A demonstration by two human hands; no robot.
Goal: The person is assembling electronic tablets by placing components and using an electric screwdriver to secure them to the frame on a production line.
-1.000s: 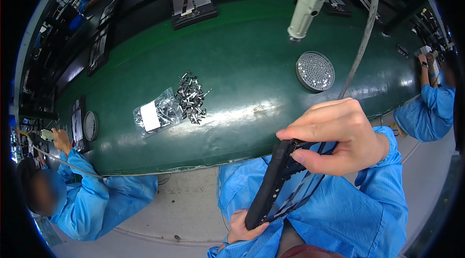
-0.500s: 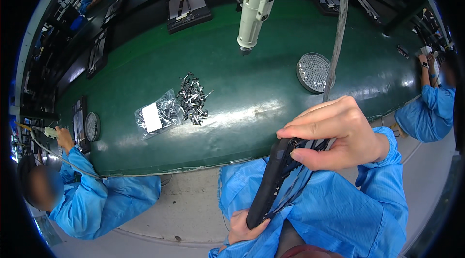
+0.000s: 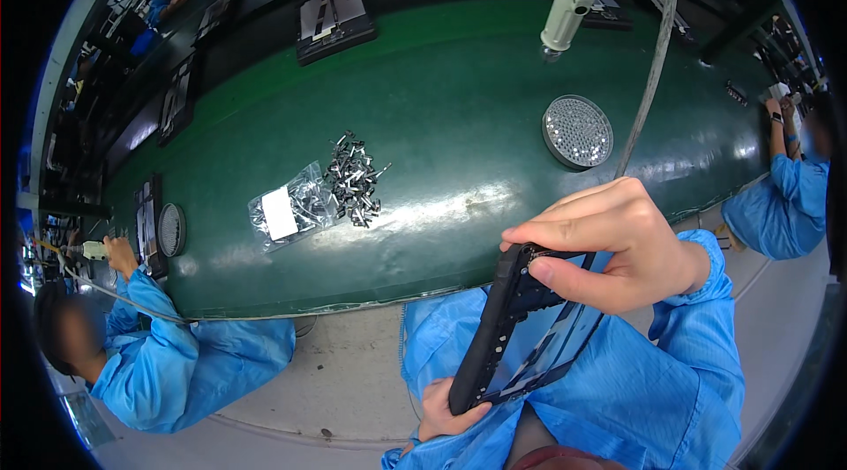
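An opened black tablet housing [image 3: 483,355] with a thick rim is held tilted over my lap, just off the front edge of the table. Its inner side shows a bluish panel with dark strips and small screws along the rim. At the lower corner my left hand [image 3: 448,413] is closed round it. My right hand [image 3: 622,245] pinches the upper end, thumb on the inner side and fingers over the outer edge. Whether a small part sits under the right fingertips is hidden.
Above the green table [image 3: 459,135] hangs a pale electric screwdriver [image 3: 573,2], with a grey cable [image 3: 653,73] nearby. A round screw dish [image 3: 577,132], a pile of small black-and-silver parts [image 3: 355,180] and a plastic bag of parts [image 3: 304,205] lie there. People in blue work at both sides.
The housing has turned so more of its inner side shows. The hanging screwdriver has swung to the right, and its cable also appears farther right. Both hands keep their hold.
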